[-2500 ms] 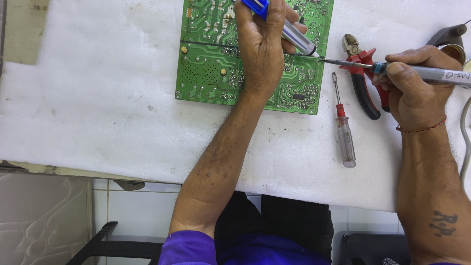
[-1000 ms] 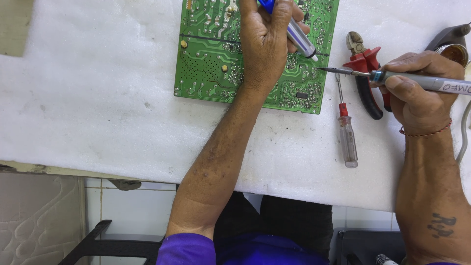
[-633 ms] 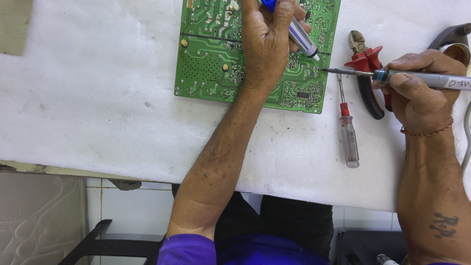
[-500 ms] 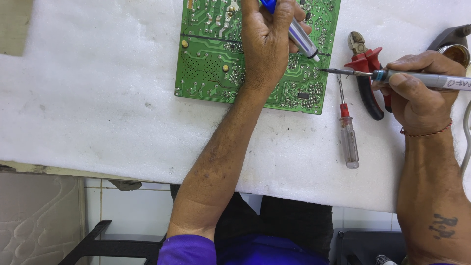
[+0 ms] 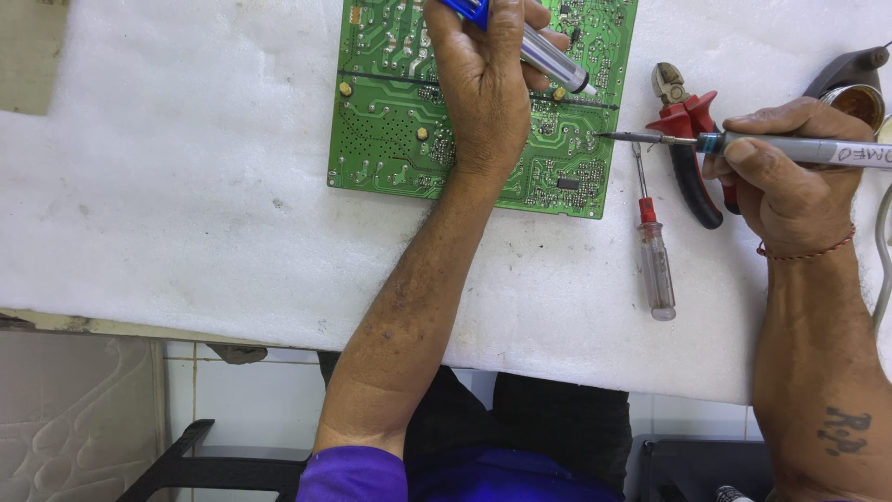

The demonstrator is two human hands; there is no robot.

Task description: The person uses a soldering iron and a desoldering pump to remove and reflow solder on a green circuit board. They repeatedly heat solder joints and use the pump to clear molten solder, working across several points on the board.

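We see the green circuit board (image 5: 390, 121) lying flat on the white foam sheet (image 5: 186, 204), its top edge running out of the picture. To the left of the board the foam is bare right out to its left edge, and a wide bare strip also runs between the board's lower edge and the foam's front edge.

Our left hand (image 5: 483, 84) rests on the board with its fingers clenched around a blue and silver desoldering pump (image 5: 544, 51), whose nozzle points down-right at the board. Our right hand (image 5: 790, 177) grips a grey soldering iron (image 5: 799, 149) like a pen; its tip (image 5: 604, 136) sits at the board's right edge. Between board and right hand lie 2 tools on the foam: a small screwdriver (image 5: 653, 251) with a clear handle, and red-handled cutters (image 5: 688, 139), partly under the iron's shaft.

At the far right a round brass-coloured tin (image 5: 850, 98) sits in a dark holder; we cannot tell what is in it.

Compared with 0.5 s ago, both hands, the pump and the iron hold nearly the same places.
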